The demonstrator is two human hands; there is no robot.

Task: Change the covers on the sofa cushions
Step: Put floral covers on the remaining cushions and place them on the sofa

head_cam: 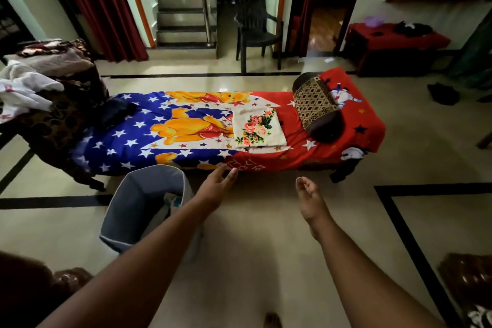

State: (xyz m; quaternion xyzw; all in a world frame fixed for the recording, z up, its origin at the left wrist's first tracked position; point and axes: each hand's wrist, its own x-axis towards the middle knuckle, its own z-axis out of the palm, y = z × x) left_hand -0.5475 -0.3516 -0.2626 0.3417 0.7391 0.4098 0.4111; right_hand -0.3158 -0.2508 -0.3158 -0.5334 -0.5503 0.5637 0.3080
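The bolster cushion (318,104) lies at the right end of the sofa (186,138), on the red part of the cartoon sheet (149,141) that covers the seat. It is a long round roll, and its long axis runs from the far side of the sofa toward the near edge, a little slanted, so it lies across the seat and not along it. Its cover is beige with a brown diamond pattern, and both round ends are dark brown. The near end points toward the person, slightly to the right.

Just beside the cushion, to its left, a folded cover (259,128) lies flat on the sheet. It is cream with a bunch of pink and orange flowers and green leaves, and its longer side also runs from far to near.

The person stands on the floor in front of the sofa with both arms stretched forward. The left hand (217,185) is spread, fingers straight and apart, near the front edge of the sofa, and it holds nothing. The right hand (308,193) is in the air over the floor, fingers loosely bent, also with nothing in it.

A grey fabric basket (133,210) stands on the floor beside the left arm.
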